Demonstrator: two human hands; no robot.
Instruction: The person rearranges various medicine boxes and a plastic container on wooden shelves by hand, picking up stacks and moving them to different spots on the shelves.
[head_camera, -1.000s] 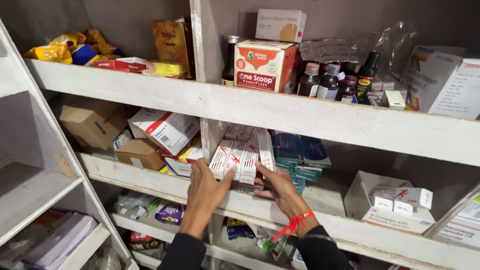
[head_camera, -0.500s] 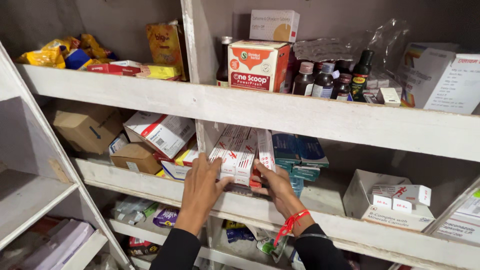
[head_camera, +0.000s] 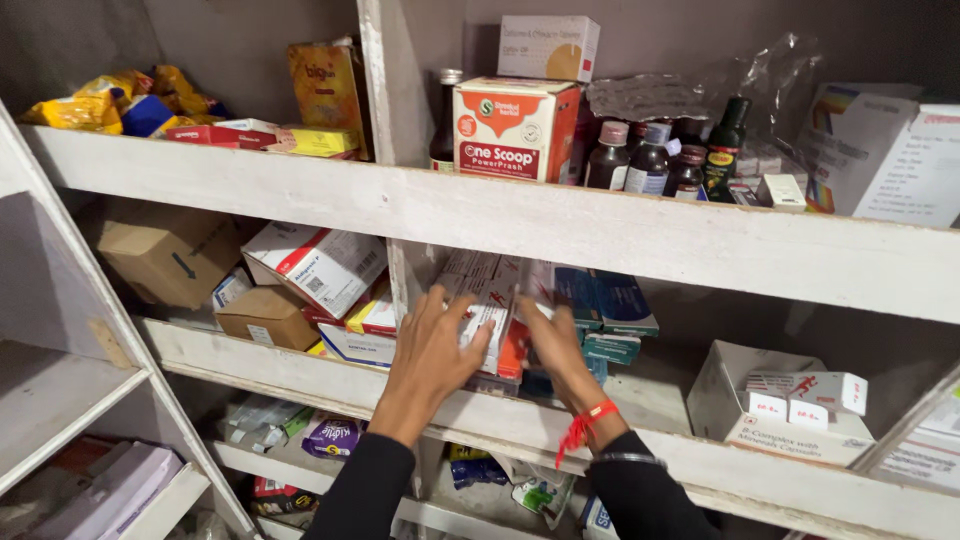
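Lower white cartons (head_camera: 487, 300) behind both hands' fingers (head_camera: 470, 345)
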